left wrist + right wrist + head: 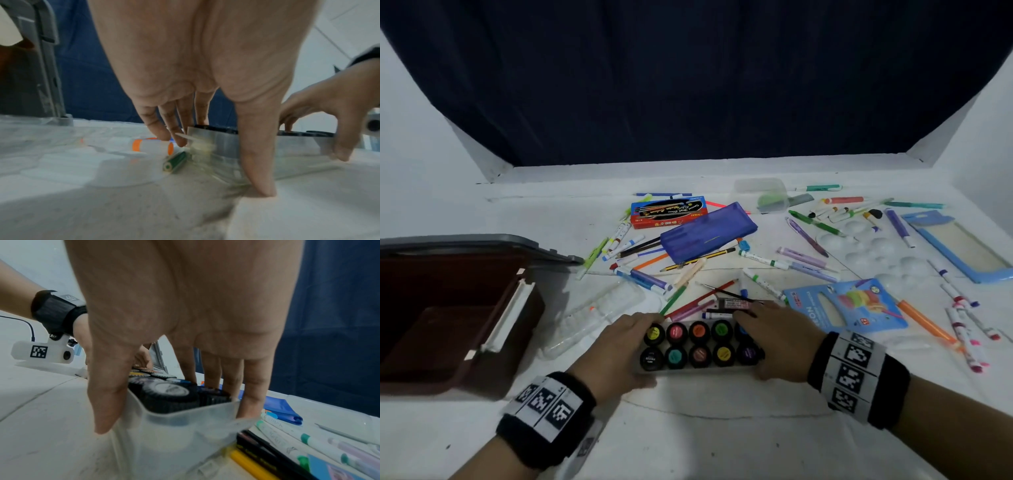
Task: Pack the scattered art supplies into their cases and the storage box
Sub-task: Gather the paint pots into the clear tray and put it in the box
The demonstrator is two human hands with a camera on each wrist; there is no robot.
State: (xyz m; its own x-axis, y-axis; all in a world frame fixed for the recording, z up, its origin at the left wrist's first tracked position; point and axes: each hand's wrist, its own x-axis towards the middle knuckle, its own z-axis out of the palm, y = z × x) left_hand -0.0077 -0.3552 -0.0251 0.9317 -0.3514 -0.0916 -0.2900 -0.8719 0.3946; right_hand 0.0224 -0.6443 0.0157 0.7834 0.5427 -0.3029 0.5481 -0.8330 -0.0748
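A clear plastic tray holds two rows of black-capped paint pots near the table's front. My left hand grips its left end, thumb on the near side and fingers on the far side. My right hand grips the right end the same way. In the left wrist view my left hand clasps the tray low over the table. In the right wrist view my right hand pinches the tray wall around the pots. The brown storage box stands open at the left.
Markers, pencils and brushes lie scattered just behind the tray. Farther back are a purple pencil case, a red paint box, a white palette and a blue packet. A clear case lies beside the box.
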